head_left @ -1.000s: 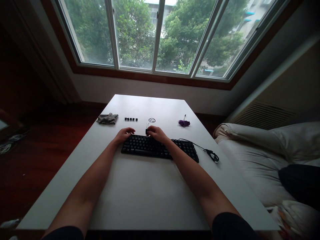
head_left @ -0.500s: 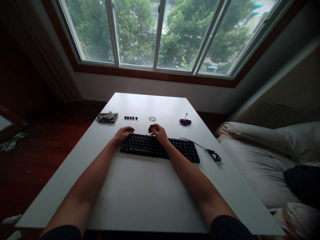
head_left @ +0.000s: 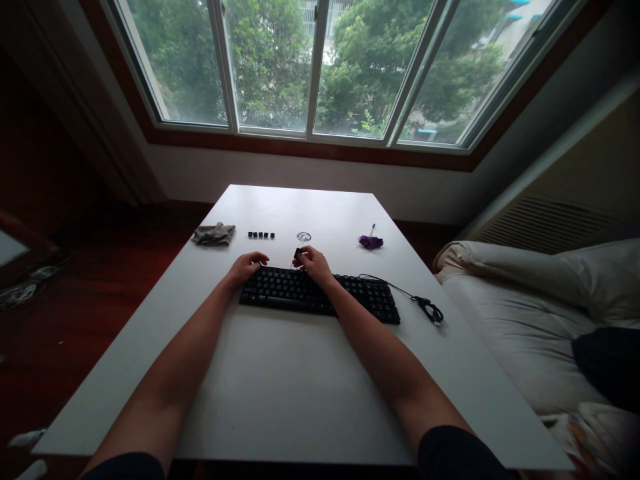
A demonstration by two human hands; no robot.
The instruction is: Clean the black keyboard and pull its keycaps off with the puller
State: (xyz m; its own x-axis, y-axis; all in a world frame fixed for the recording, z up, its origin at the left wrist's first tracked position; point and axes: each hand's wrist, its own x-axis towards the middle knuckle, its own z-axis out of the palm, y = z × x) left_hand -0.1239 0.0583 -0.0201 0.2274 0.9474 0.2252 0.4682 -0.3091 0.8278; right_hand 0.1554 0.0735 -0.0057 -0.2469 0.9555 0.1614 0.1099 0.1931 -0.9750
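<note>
A black keyboard lies across the middle of the white table. My left hand rests with curled fingers on the keyboard's far left corner, pressing it. My right hand is above the keyboard's far edge, its fingertips pinched on a small black keycap. Just beyond it a wire keycap puller lies on the table. A short row of black keycaps sits further left.
A crumpled grey cloth lies at the table's left edge. A purple brush is at the right. The keyboard's cable coils near the right edge. A bed with white bedding stands close on the right.
My right hand has lifted a little off the keyboard's far edge with the small black piece in its fingertips. The left hand has stayed on the keyboard's corner.
</note>
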